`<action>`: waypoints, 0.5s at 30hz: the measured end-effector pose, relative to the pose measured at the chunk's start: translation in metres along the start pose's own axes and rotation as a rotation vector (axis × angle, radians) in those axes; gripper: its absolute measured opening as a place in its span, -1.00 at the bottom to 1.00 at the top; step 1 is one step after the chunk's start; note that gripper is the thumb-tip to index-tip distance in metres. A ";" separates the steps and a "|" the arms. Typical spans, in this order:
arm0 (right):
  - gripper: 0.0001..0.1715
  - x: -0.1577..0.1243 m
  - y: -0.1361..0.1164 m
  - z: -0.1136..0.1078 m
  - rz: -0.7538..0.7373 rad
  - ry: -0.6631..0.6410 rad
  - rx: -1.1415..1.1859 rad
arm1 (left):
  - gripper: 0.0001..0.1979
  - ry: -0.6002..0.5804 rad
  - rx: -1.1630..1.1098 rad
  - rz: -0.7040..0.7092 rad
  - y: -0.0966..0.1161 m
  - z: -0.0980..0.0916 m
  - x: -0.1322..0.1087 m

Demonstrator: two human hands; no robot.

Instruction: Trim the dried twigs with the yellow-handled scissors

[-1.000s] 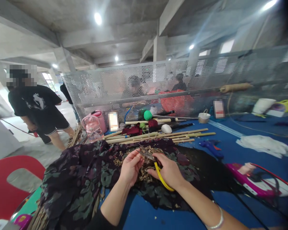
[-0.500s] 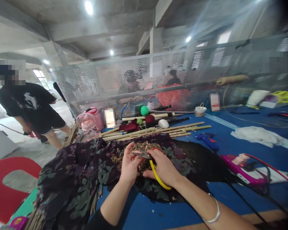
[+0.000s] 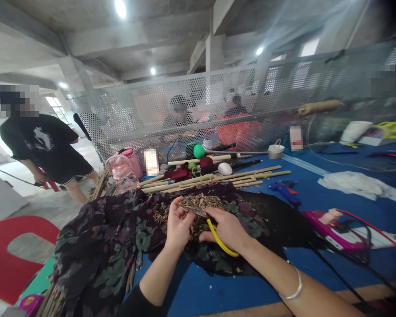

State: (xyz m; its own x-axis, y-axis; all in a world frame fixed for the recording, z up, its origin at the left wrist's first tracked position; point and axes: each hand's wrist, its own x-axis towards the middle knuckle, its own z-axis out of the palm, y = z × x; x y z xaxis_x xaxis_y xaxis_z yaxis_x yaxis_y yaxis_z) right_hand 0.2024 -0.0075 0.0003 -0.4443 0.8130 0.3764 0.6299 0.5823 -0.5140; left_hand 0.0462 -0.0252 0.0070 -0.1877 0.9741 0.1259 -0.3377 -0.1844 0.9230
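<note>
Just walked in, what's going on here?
The right hand holds yellow-handled scissors over a heap of dried plant bits on a dark floral cloth. The left hand is at the blades; whether it grips anything is unclear. Pale sticks lie beyond the cloth on the blue table.

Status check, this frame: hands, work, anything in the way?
Right hand gripping scissors. Left hand by the blades, hold unclear. Dried plants heaped beneath on floral cloth, partly hidden by both hands.
</note>
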 end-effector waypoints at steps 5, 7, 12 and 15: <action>-0.40 0.002 -0.001 -0.002 0.017 -0.037 -0.016 | -0.43 -0.023 0.063 -0.009 -0.007 -0.002 0.003; -0.45 0.002 0.000 -0.003 0.022 -0.043 -0.045 | -0.41 0.009 0.208 0.026 -0.006 -0.009 0.009; -0.40 0.002 0.010 -0.002 0.040 0.043 -0.123 | -0.62 0.233 0.894 0.171 0.017 -0.059 0.033; -0.43 0.004 0.018 0.000 0.062 0.052 -0.156 | -0.76 0.322 1.193 0.128 0.034 -0.090 0.042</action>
State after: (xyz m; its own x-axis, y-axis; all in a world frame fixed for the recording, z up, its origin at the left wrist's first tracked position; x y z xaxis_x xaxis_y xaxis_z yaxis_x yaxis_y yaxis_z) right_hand 0.2118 0.0060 -0.0074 -0.3704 0.8433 0.3895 0.7479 0.5194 -0.4132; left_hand -0.0563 -0.0027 0.0112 -0.4321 0.8505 0.2999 0.7173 0.1226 0.6859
